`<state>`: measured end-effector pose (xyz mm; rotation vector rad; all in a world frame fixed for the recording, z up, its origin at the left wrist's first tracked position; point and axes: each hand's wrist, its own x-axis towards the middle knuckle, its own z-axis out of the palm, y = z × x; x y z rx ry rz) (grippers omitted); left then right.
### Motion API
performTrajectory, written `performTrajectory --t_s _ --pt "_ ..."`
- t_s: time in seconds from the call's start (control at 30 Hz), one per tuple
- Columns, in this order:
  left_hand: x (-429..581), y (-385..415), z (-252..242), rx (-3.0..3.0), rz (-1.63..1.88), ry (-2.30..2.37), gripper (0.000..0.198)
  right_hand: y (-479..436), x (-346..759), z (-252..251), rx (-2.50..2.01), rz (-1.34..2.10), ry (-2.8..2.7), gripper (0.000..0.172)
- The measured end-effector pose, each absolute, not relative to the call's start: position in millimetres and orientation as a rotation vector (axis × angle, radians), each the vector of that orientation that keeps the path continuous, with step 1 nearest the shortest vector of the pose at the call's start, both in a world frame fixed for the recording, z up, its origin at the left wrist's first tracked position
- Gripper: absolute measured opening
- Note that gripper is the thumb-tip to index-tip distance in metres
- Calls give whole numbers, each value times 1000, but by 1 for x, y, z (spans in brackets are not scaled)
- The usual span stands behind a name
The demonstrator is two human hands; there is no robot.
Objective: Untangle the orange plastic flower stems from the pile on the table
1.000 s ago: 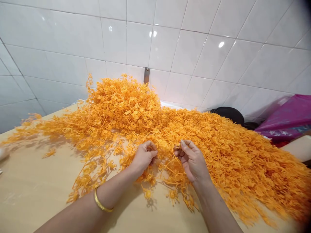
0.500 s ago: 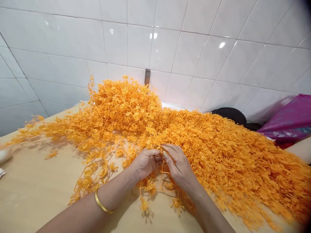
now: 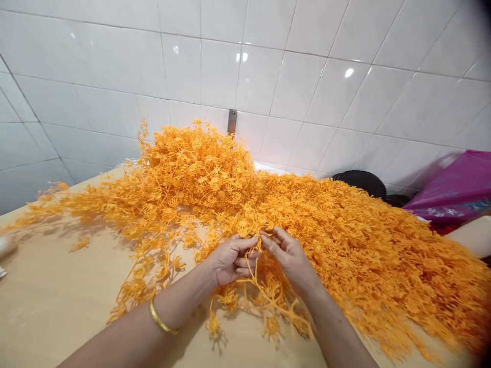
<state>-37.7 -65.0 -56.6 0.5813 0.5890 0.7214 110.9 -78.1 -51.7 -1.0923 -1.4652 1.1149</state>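
Observation:
My left hand point(image 3: 235, 259) pinches a branching orange plastic flower stem point(image 3: 264, 290) between thumb and fingers. Its lower branches, tipped with small spidery flower heads, hang down over the table between my forearms. Close beside it, the thumb and fingers of my right hand point(image 3: 292, 256) come together at the upper end of the stem, though the exact grip is partly hidden. Both hands are at the near edge of a large heap of the same orange plastic stems point(image 3: 356, 240). A gold bangle point(image 3: 159, 318) circles my left wrist.
A taller mound of orange stems point(image 3: 192, 163) rises at the back, against the white tiled wall point(image 3: 215, 66). Behind the heap at right are black round objects point(image 3: 360, 183) and a purple plastic bag point(image 3: 456, 184). Tan tabletop point(image 3: 57, 291) shows at left.
My fingertips have moved slightly apart, and my right hand has shifted a little to the right. More of the stem's branches now hang between my hands, swung towards the right.

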Motion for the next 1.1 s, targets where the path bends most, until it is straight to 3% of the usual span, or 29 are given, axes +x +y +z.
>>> performTrajectory --t_s 0.17,0.3,0.43,0.6,0.7,0.77,0.83,1.0,1.1 --pt "-37 -64 -56 611 778 640 27 -73 126 -49 -1207 850 -1180 23" --pt "-36 -62 -56 608 826 725 19 -70 134 -48 -1180 706 -1076 22" --pt "-35 -62 -59 658 868 839 13 -69 132 -50 -1222 597 -1184 22" --pt "-31 -64 -58 620 940 958 19 -72 127 -52 -1359 456 -1536 22" --pt "-30 -65 -57 674 1020 946 23 -76 122 -48 -1352 205 -1655 28" --pt "-29 -67 -57 762 1096 942 25 -81 118 -44 -1305 64 -1629 23" --pt "-28 -69 -57 875 1172 924 27 -86 113 -40 -1300 83 -1637 16" --pt "-24 -74 -58 1180 1278 838 22 -86 105 -47 -1461 511 -1770 27" --pt "-22 -77 -61 1357 1244 834 17 -80 107 -53 -1341 731 -1649 25"
